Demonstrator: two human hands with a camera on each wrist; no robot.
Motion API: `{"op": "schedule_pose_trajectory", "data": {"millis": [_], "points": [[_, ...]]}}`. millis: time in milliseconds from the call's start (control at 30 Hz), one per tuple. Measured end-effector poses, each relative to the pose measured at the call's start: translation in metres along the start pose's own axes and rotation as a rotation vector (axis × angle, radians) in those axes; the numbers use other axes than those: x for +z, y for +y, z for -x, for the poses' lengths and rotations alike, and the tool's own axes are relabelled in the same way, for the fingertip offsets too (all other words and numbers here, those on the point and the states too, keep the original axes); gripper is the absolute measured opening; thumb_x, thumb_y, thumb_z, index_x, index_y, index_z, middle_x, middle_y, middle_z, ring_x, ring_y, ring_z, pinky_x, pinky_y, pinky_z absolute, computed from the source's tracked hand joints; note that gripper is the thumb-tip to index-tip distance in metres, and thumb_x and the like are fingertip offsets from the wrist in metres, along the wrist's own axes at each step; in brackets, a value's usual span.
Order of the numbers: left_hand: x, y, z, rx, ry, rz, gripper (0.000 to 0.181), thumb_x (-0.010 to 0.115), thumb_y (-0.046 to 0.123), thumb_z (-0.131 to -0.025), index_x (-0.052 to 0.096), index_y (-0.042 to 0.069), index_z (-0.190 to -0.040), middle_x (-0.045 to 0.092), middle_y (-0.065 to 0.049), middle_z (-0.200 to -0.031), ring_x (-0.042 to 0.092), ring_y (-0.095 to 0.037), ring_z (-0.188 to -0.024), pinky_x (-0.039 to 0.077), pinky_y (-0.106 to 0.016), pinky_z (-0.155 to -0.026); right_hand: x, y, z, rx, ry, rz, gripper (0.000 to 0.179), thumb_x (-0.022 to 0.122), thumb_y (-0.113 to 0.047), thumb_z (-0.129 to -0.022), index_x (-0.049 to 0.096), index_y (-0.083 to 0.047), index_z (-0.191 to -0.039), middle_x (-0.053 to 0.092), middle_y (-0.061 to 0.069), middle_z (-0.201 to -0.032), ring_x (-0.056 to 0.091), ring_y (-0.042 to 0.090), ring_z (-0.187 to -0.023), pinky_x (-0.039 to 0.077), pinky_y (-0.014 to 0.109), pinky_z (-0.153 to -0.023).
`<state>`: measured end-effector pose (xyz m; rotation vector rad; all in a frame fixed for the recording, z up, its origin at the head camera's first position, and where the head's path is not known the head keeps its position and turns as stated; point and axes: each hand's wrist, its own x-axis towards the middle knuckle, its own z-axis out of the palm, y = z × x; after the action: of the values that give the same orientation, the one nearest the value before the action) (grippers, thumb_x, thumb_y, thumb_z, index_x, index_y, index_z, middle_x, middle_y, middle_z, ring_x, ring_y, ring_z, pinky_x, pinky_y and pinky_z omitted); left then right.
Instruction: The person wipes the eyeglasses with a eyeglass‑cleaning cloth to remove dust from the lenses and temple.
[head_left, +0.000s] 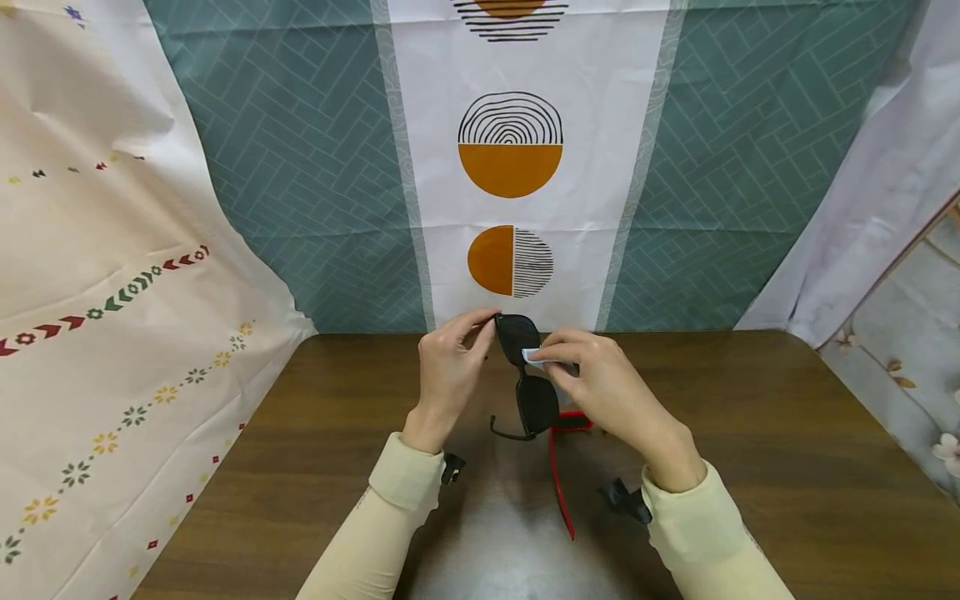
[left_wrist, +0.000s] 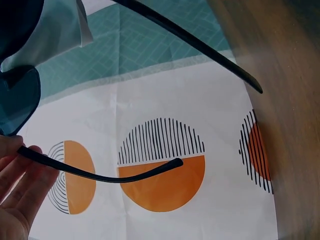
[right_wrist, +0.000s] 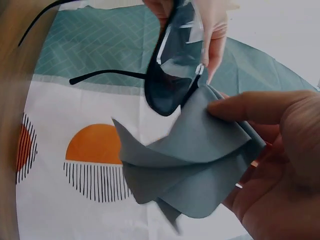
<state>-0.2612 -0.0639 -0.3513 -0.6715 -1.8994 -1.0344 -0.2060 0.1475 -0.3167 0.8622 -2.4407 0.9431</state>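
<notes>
My left hand (head_left: pixel 453 362) pinches a pair of black sunglasses (head_left: pixel 538 403) by one end of the frame, near a hinge. They hang tilted above the table, with the dark lenses one over the other in the head view. In the left wrist view both black temples stick out unfolded. Between thumb and fingers, my right hand (head_left: pixel 600 371) pinches a thin light blue-grey cleaning cloth (right_wrist: pixel 185 155), which lies against the sunglasses near the upper lens and bridge. Its loose folds hang down in the right wrist view.
Red-framed sunglasses (head_left: pixel 561 483) lie on the brown wooden table (head_left: pixel 322 467) below the black pair, partly hidden by it and my right hand. A patterned cloth (head_left: pixel 510 200) hangs behind the table's far edge. A cream curtain (head_left: pixel 150 333) borders the left side.
</notes>
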Motion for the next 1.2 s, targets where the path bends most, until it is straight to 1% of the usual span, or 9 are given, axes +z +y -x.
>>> {"op": "schedule_pose_trajectory", "data": {"millis": [167, 233, 433, 467, 567, 667, 767, 1000, 1200], "points": [[-0.001, 0.0, -0.001, -0.01, -0.007, 0.011, 0.014, 0.074, 0.002, -0.095, 0.08, 0.003, -0.108, 0.079, -0.01, -0.101, 0.076, -0.022, -0.085, 0.063, -0.035, -0.072, -0.01, 0.0, 0.001, 0.08, 0.003, -0.077, 0.023, 0.07, 0.005, -0.094, 0.082, -0.007, -0.11, 0.074, 0.002, -0.106, 0.066, 0.018, -0.089, 0.053, 0.031, -0.074], [0.0, 0.0, -0.001, -0.013, -0.008, 0.017, 0.014, 0.074, 0.002, -0.095, 0.08, 0.003, -0.108, 0.079, -0.01, -0.101, 0.076, -0.022, -0.087, 0.063, -0.035, -0.074, -0.016, 0.001, 0.002, 0.15, 0.047, -0.083, 0.023, 0.068, 0.004, -0.095, 0.082, -0.007, -0.109, 0.075, 0.004, -0.107, 0.064, 0.019, -0.087, 0.05, 0.029, -0.07], [0.003, 0.003, -0.001, 0.011, -0.028, 0.039, 0.013, 0.075, 0.002, -0.095, 0.08, 0.002, -0.107, 0.079, -0.009, -0.1, 0.076, -0.02, -0.085, 0.062, -0.033, -0.074, -0.024, 0.007, 0.002, 0.291, 0.235, -0.044, 0.023, 0.065, 0.003, -0.096, 0.081, -0.004, -0.111, 0.076, 0.012, -0.105, 0.04, 0.014, -0.05, 0.033, 0.025, -0.047], [0.004, 0.003, -0.001, 0.016, -0.036, 0.044, 0.013, 0.075, 0.002, -0.095, 0.08, 0.003, -0.107, 0.079, -0.009, -0.1, 0.076, -0.02, -0.085, 0.062, -0.032, -0.073, -0.022, 0.008, 0.002, 0.286, 0.262, -0.035, 0.023, 0.065, 0.004, -0.096, 0.081, -0.003, -0.111, 0.076, 0.013, -0.104, 0.035, 0.014, -0.046, 0.031, 0.025, -0.046], [0.005, 0.004, 0.001, 0.031, -0.06, 0.057, 0.014, 0.075, 0.002, -0.094, 0.08, 0.003, -0.108, 0.079, -0.009, -0.101, 0.076, -0.019, -0.085, 0.062, -0.03, -0.073, -0.011, 0.008, 0.0, 0.231, 0.319, -0.012, 0.023, 0.066, 0.005, -0.095, 0.081, -0.002, -0.112, 0.076, 0.013, -0.103, 0.046, 0.015, -0.05, 0.036, 0.027, -0.049], [0.006, 0.006, 0.004, 0.053, -0.083, 0.063, 0.016, 0.075, 0.001, -0.094, 0.079, 0.002, -0.109, 0.079, -0.009, -0.102, 0.076, -0.019, -0.088, 0.062, -0.029, -0.077, 0.001, 0.005, -0.002, 0.158, 0.331, -0.012, 0.023, 0.067, 0.008, -0.094, 0.08, 0.0, -0.111, 0.077, 0.013, -0.104, 0.068, 0.024, -0.076, 0.053, 0.035, -0.065], [0.008, 0.008, 0.006, 0.08, -0.106, 0.062, 0.016, 0.075, 0.0, -0.094, 0.079, 0.002, -0.109, 0.078, -0.01, -0.102, 0.076, -0.019, -0.089, 0.062, -0.028, -0.079, 0.01, 0.002, -0.002, 0.109, 0.317, -0.031, 0.024, 0.068, 0.009, -0.094, 0.079, 0.0, -0.113, 0.077, 0.013, -0.107, 0.073, 0.029, -0.098, 0.059, 0.046, -0.082], [0.012, 0.009, 0.006, 0.115, -0.11, -0.02, 0.013, 0.076, 0.002, -0.094, 0.08, 0.004, -0.106, 0.079, -0.007, -0.099, 0.076, -0.018, -0.087, 0.061, -0.031, -0.076, 0.017, -0.003, -0.002, 0.045, 0.289, -0.066, 0.025, 0.071, 0.008, -0.093, 0.079, -0.002, -0.115, 0.075, 0.01, -0.114, 0.071, 0.028, -0.107, 0.059, 0.046, -0.089], [0.01, 0.009, 0.006, 0.117, -0.11, -0.027, 0.014, 0.076, 0.003, -0.095, 0.08, 0.004, -0.107, 0.079, -0.007, -0.1, 0.076, -0.018, -0.087, 0.061, -0.031, -0.075, 0.017, -0.004, -0.002, -0.037, 0.227, -0.06, 0.024, 0.075, 0.008, -0.091, 0.08, -0.002, -0.112, 0.072, 0.007, -0.112, 0.069, 0.025, -0.106, 0.059, 0.041, -0.087]]}}
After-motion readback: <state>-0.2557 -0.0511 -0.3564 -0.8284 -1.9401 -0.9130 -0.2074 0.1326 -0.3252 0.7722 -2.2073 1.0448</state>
